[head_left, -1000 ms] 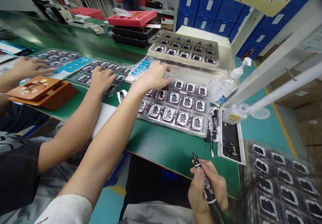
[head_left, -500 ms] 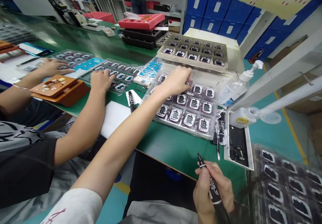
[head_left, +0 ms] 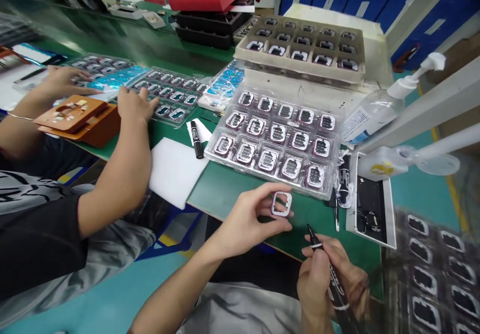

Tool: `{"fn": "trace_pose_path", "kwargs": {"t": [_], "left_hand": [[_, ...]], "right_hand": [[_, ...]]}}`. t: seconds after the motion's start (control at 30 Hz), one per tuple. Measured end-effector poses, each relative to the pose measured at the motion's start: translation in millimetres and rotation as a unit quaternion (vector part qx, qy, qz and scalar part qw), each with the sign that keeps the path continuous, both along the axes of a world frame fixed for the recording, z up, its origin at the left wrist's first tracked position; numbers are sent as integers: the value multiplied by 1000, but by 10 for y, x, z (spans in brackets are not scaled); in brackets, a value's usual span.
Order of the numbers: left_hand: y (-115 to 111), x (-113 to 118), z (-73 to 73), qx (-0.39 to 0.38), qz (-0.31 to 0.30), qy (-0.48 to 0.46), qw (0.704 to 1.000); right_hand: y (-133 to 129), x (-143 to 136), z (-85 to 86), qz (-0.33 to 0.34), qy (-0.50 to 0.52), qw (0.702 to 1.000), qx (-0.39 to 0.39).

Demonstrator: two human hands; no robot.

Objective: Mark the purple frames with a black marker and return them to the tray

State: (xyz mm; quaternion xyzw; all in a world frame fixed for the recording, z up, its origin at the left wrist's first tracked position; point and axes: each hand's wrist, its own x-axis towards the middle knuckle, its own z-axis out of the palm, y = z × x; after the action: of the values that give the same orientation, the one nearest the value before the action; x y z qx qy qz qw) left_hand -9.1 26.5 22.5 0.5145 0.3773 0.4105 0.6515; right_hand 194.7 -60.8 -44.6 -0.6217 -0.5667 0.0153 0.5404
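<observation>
Between thumb and fingers, my left hand (head_left: pixel 247 221) pinches a small square frame (head_left: pixel 281 204) with rounded corners, a white face and a purplish edge. It is held upright above the bench edge, and its middle is see-through. My right hand (head_left: pixel 330 269) grips a black marker (head_left: pixel 336 286), uncapped, its dark tip pointing up and away from me, a short way right of the frame. Just beyond both hands lies a clear plastic tray (head_left: pixel 240 166) with rows of similar framed parts in its pockets.
A second filled tray (head_left: pixel 300 64) sits raised behind. At right stand a pump bottle (head_left: pixel 378 109) and a white-edged box (head_left: pixel 390 224). More trays (head_left: pixel 431 274) are at lower right. Left are a capped marker (head_left: pixel 196 139), a white foam sheet (head_left: pixel 174 174) and a co-worker's hands (head_left: pixel 135 104).
My left hand has come back from the tray toward me, now with a square frame in its fingers. My right hand still holds the marker. The view has tilted downward.
</observation>
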Motion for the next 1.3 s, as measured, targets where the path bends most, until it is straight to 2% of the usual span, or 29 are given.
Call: {"fn": "trace_pose_path", "kwargs": {"t": [0.07,0.13,0.2,0.3,0.47,0.73,1.17,1.3], "left_hand": [[-85,26,-129,8,-13,42,999],[-123,44,-194,34,-20,75,996],[-132,44,-205,52,-32,101,993],[-130,22,-184,79,-45,140,986],[-138,-2,-176,116,-45,164,979],[-139,7,-178,153,-42,171,972],[-166,16,-149,142,-45,194,970],[-172,12,-131,141,-48,198,969]], "right_hand": [[30,-85,109,-12,18,999,35],[67,-168,215,22,64,998,3],[108,-236,299,68,75,995,-19],[170,-307,368,63,76,994,43],[255,-349,406,108,80,986,97],[288,-360,447,89,45,991,91],[302,-359,441,90,41,991,92],[330,-364,458,105,1,988,110]]}}
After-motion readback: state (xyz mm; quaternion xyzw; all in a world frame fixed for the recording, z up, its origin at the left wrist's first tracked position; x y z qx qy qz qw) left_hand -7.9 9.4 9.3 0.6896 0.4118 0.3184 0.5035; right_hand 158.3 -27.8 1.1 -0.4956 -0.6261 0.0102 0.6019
